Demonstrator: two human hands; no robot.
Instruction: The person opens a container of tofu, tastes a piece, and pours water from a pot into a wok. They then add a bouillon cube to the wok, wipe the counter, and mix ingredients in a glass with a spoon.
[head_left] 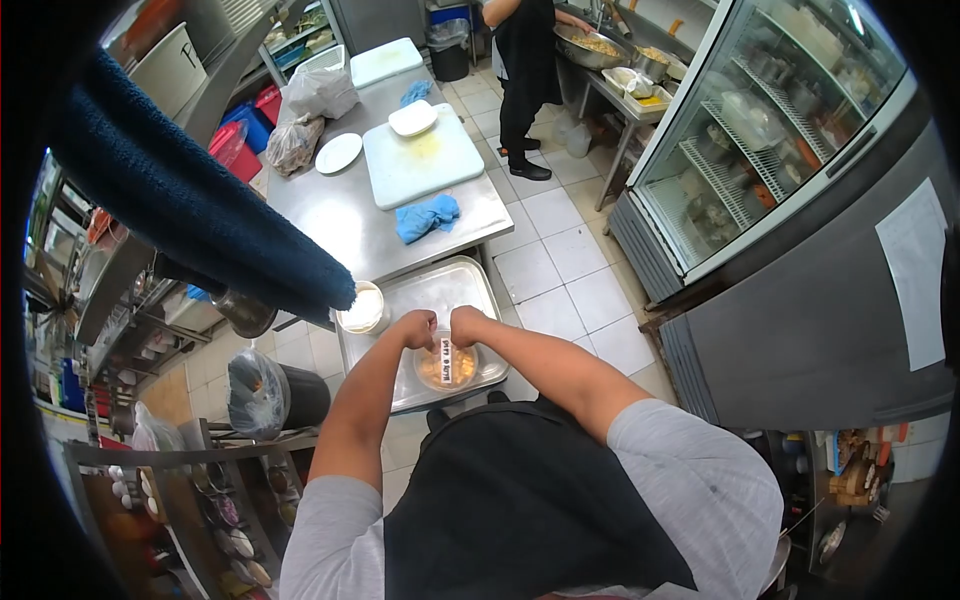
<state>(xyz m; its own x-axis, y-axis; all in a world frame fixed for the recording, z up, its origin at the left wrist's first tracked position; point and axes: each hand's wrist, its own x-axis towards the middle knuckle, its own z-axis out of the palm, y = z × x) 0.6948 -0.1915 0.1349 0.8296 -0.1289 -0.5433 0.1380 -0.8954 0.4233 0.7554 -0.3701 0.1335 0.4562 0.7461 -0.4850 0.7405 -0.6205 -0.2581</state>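
Left hand (417, 328) and right hand (466, 325), both pinched shut, together hold a white label strip (445, 362) over a lidded round container (446, 367) of orange food, which rests on a metal tray (432, 290) beside a small white tub (363, 306).

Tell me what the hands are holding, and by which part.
Both hands, left hand and right hand, pinch the top end of a white label strip above the round container.

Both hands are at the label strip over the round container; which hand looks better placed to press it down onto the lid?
Probably the right hand: it sits directly above the label strip on the container. The left hand pinches from the side.
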